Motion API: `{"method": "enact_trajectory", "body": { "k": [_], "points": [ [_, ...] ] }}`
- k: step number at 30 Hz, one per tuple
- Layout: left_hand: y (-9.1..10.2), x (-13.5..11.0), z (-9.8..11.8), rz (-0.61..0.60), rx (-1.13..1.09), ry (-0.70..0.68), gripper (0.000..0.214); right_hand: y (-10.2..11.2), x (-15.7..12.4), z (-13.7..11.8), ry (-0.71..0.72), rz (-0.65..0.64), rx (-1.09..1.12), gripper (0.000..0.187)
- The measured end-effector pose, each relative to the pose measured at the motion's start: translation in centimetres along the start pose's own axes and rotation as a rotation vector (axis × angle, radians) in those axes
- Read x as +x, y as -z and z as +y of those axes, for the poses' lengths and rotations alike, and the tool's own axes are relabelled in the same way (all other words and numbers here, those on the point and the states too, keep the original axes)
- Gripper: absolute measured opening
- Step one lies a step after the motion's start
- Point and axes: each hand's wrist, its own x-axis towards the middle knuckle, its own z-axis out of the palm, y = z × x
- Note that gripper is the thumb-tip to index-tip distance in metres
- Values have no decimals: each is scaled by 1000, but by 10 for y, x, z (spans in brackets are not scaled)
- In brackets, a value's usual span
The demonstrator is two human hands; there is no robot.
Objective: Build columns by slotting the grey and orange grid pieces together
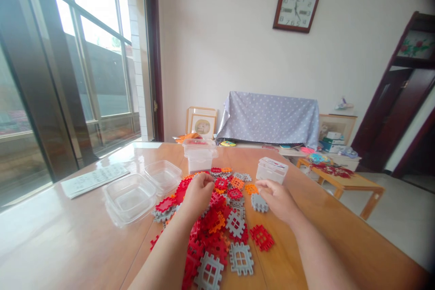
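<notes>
A heap of red, grey and orange interlocking plastic building tiles (212, 222) covers the middle of the wooden table. Over its far part is my left hand (200, 190), its fingers curled together; whatever they hold is hidden. My right hand (277, 197) is at the heap's right side, thumb and fingers drawn together. Beneath its fingertips sits a small stack of grey tiles (259, 203), with an orange tile (251, 189) just beyond; I cannot tell whether the hand grips either. A red tile (262, 237) and a grey window-shaped tile (241, 258) lie nearer me.
Two clear plastic containers (131, 197) (163, 174) stand left of the heap, beside a printed paper stack (95, 181). At the far side are a clear lidded tub (200, 158) and a white box (272, 170). A low wooden table (343, 181) stands to the right.
</notes>
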Motion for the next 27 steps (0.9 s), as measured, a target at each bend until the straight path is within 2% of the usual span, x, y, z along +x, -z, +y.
{"method": "enact_trajectory", "body": {
  "k": [3,8,12,16,20,24,27],
  "points": [
    [1,-2,-2,-52,224,-77,22,-6,-2,-9,27,45,6,32],
    [-2,-18,4,-240,625,-198,37,-23,-10,-31,100,-7,30,27],
    [-3,-22,6,-299,735,-185,32,-35,-13,-41,150,-48,13,24],
    [-2,-13,-2,-244,654,-174,24,-38,-14,-42,136,-60,1,25],
    [2,-1,-10,-96,395,-129,16,-37,-14,-43,140,-59,11,24],
    [6,8,-11,41,117,3,11,-38,-16,-46,137,-80,17,25],
    [9,8,-9,59,-67,101,13,-42,-17,-48,119,-112,22,26]
  ]
}}
